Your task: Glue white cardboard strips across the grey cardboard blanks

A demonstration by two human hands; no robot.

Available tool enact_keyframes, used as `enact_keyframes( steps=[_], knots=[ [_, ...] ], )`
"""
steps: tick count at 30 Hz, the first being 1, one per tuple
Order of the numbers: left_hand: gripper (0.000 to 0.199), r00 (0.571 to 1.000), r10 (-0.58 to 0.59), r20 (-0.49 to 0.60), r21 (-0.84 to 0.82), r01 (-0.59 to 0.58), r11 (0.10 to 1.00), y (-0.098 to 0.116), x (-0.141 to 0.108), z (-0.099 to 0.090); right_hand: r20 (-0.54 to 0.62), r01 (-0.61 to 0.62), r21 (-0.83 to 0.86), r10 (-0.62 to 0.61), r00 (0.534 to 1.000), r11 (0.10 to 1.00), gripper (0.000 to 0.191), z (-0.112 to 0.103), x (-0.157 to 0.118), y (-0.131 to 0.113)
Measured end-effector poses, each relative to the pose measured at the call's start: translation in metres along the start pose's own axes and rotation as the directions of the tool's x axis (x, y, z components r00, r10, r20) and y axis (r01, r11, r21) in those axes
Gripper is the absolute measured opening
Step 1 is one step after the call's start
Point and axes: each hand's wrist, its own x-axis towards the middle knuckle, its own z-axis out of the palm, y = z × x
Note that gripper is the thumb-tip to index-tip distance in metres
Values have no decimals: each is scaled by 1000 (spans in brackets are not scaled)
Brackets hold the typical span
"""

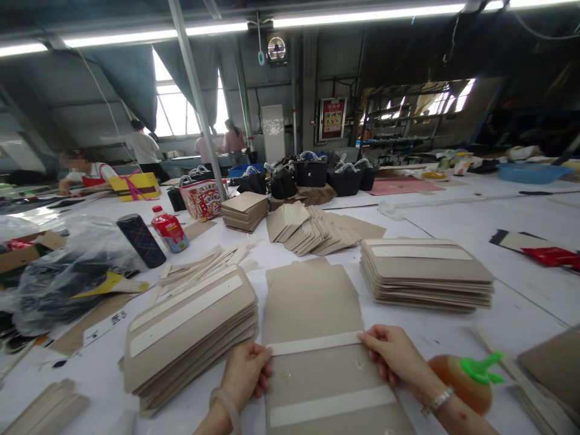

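Note:
A beige cardboard panel (312, 302) lies flat on the white table in front of me. Across its middle runs a white strip (312, 345), pinched at its left end by my left hand (248, 370) and at its right end by my right hand (385, 353). Nearer to me, a second, wider white strip (333, 406) lies on the same panel. Small shiny spots show on the panel between the strips. Close to my right forearm lies a bottle of amber liquid (460, 380) with a green nozzle.
Stacked panels with white strips stand at left (190, 326) and right (426, 275). Behind are fanned-out cardboard pieces (312, 229), loose strips (203, 266), a red-capped bottle (169, 229), a dark cylinder (141, 240) and black bags (310, 172). Several people are in the background.

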Motion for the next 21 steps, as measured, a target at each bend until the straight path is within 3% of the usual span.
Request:
enact_keyframes(
  steps=[21],
  knots=[
    [45, 998, -61, -10, -27, 61, 998, 4, 0, 1, 11, 2, 25, -2, 1000, 1000, 31, -1, 9, 11]
  ],
)
